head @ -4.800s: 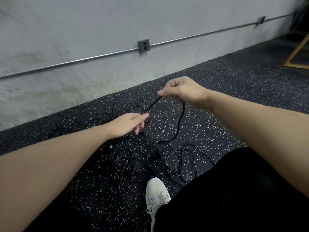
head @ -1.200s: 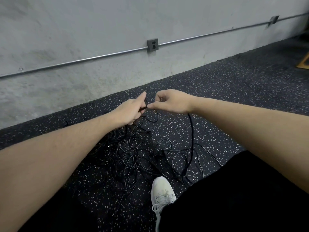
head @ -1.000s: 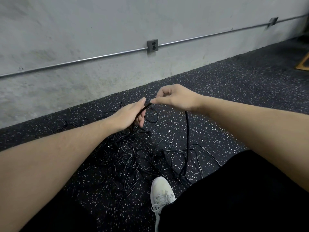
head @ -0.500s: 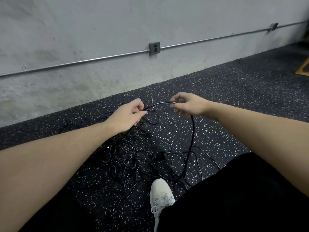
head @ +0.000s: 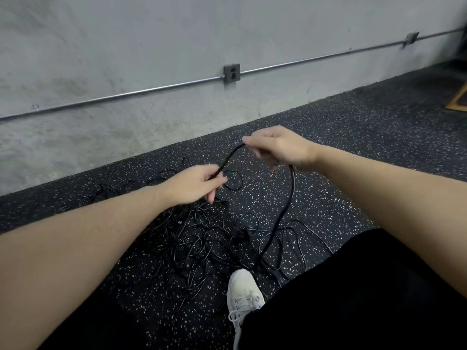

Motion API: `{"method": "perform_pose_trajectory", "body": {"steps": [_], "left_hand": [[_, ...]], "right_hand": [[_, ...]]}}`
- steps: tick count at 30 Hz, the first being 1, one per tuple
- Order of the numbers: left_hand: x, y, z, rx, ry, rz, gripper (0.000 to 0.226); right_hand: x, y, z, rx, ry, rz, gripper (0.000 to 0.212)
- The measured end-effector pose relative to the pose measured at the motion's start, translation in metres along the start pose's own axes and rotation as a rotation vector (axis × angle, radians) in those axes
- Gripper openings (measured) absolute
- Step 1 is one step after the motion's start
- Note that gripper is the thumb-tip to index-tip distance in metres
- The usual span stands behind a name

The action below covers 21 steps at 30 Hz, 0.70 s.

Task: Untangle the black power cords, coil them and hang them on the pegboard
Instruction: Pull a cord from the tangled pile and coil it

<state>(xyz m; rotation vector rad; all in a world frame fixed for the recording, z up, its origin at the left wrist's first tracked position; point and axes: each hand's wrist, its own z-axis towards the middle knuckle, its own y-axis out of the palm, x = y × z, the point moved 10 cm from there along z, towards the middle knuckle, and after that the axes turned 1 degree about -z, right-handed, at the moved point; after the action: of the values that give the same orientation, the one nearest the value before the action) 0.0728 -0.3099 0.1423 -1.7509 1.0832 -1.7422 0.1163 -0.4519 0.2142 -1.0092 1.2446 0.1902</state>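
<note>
Looking down from the head camera, two bare forearms reach out over a dark speckled floor [head: 353, 137]. The left hand [head: 194, 186] pinches a thick black cord [head: 288, 205] between thumb and fingers, its other fingers curled under. The right hand [head: 278, 147] is raised a little higher and further right, fingers curled round the same cord. Between the two hands the cord runs as a short, taut, slanting stretch. From under the right hand it drops in a long curve down to the floor, ending near a white laced shoe [head: 242, 291].

Below and between the hands lies a tangle of thinner black cords [head: 199, 246], looped over one another on the floor. Stray loops spread left toward the wall and right toward a leg in black cloth [head: 353, 294], which covers the lower right corner and hides part of the tangle's edge. The left forearm crosses in front of the tangle's left side. One small loop lies just beside the left hand's fingers.

Behind stands a grey concrete wall [head: 126, 46] with a metal pipe [head: 151, 90] running along it, joined to a dark socket box [head: 232, 73]; a second box [head: 411, 37] sits far right. A wooden frame corner [head: 458, 101] shows at the right edge.
</note>
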Motion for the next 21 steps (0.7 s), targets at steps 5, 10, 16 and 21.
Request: {"method": "perform_pose_trajectory", "body": {"steps": [5,10,16,21], "left_hand": [[-0.047,-0.004,-0.009,-0.021,-0.101,0.157,0.025],[-0.047,-0.012,-0.01,0.007,-0.097,0.173,0.027],[-0.008,-0.008,0.003,0.031,0.005,0.1,0.008],[0.025,-0.018,0.006,0.156,0.06,-0.09,0.015]], "right_hand": [[0.023,-0.039,-0.009,0.231,0.031,0.062,0.04],[0.07,-0.042,-0.003,0.204,0.27,-0.314,0.029],[0.073,-0.006,0.0,-0.084,0.264,-0.521,0.053],[0.029,0.036,0.009,-0.186,0.1,-0.426,0.018]]}}
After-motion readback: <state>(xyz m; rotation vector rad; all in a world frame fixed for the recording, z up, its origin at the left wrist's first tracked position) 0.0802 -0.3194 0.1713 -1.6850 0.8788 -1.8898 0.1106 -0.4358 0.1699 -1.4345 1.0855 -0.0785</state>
